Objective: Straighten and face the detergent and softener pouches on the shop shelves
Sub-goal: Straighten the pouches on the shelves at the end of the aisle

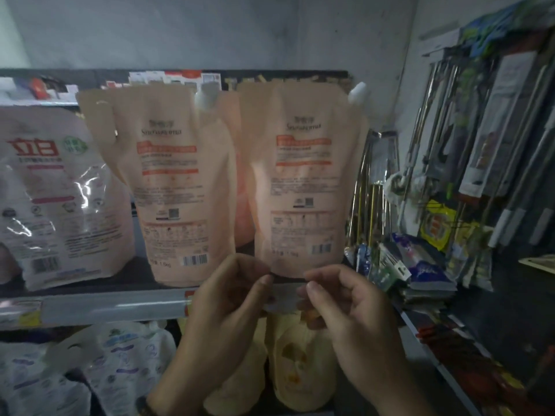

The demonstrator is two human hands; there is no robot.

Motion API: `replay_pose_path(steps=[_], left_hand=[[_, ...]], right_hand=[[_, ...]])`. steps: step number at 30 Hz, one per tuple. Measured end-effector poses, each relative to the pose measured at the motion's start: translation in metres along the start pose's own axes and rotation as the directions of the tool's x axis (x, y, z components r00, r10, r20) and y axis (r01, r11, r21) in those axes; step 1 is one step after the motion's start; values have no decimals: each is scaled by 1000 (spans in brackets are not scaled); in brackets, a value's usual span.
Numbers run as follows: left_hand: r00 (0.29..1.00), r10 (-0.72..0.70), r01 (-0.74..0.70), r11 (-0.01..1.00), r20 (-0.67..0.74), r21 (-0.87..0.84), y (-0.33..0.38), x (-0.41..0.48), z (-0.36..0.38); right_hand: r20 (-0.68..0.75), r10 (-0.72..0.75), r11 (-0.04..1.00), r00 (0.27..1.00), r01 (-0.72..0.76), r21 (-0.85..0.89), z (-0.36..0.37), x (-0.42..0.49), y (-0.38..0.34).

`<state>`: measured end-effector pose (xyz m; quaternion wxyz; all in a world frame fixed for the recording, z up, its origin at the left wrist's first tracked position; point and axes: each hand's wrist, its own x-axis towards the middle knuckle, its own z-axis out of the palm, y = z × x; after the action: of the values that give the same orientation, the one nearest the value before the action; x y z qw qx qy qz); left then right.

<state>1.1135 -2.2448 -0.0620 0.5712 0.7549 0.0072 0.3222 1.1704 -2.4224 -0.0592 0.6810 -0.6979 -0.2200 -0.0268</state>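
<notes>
L hand + R hand both pinch small clear strip at shelf edge | right peach pouch upright just above, barcode side out | risk: knuckles bump base, pouch tips fwd off shelf

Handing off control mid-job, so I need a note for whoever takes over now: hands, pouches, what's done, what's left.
Hands: left hand and right hand both pinch a small pale strip at the shelf edge, holding no pouch.
Pouches: left peach pouch and right peach pouch stand upright side by side, barcode sides out; white pouch at far left.
Done: peach pair stands straight.
Left: probably turn fronts outward; lower-shelf pouches look slumped.
</notes>
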Motion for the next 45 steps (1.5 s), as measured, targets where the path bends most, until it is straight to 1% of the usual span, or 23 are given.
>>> replay_pose_path(steps=[4, 6, 9, 13, 18, 20, 22, 24, 29, 31, 34, 39, 45], left_hand=[[994, 57, -54, 998, -90, 37, 7, 16, 7], [991, 42, -41, 999, -127, 10, 12, 24, 11], [995, 26, -31, 998, -94, -53, 14, 33, 18], [995, 18, -25, 997, -98, -74, 10, 49, 24], [997, 4, -9, 997, -81, -73, 13, 61, 43], [995, -60, 52, 993, -84, -102, 16, 66, 45], [983, -162, 147, 977, -85, -155, 13, 70, 39], [975, -206, 189, 966, -81, -178, 8, 74, 35], [984, -157, 146, 981, -80, -125, 13, 82, 42], [982, -164, 155, 983, -91, -99, 17, 86, 43], [978, -200, 194, 977, -65, -94, 21, 88, 38], [976, -216, 214, 976, -44, -34, 16, 89, 37], [981, -192, 190, 980, -37, -60, 15, 88, 36]], right_hand=[[-12, -43, 998, 999, 43, 41, -18, 15, -7], [-19, -84, 996, 996, 85, 22, -31, 25, -9], [-28, -130, 992, 991, 130, 7, -48, 41, -15], [6, -157, 987, 988, 157, -26, -56, 64, -16], [54, -140, 986, 989, 144, -86, -52, 76, -14], [68, -108, 990, 992, 113, -80, -49, 77, -14], [76, -90, 992, 993, 97, -84, -47, 76, -13], [82, -79, 992, 993, 86, -90, -45, 76, -12], [101, -59, 994, 993, 68, -90, -39, 71, -12], [113, -52, 996, 992, 60, -65, -36, 71, -13], [108, -46, 998, 993, 51, -39, -33, 71, -14], [62, -80, 995, 995, 83, -51, -30, 69, -15], [66, -124, 990, 990, 128, -61, -26, 69, -17]])
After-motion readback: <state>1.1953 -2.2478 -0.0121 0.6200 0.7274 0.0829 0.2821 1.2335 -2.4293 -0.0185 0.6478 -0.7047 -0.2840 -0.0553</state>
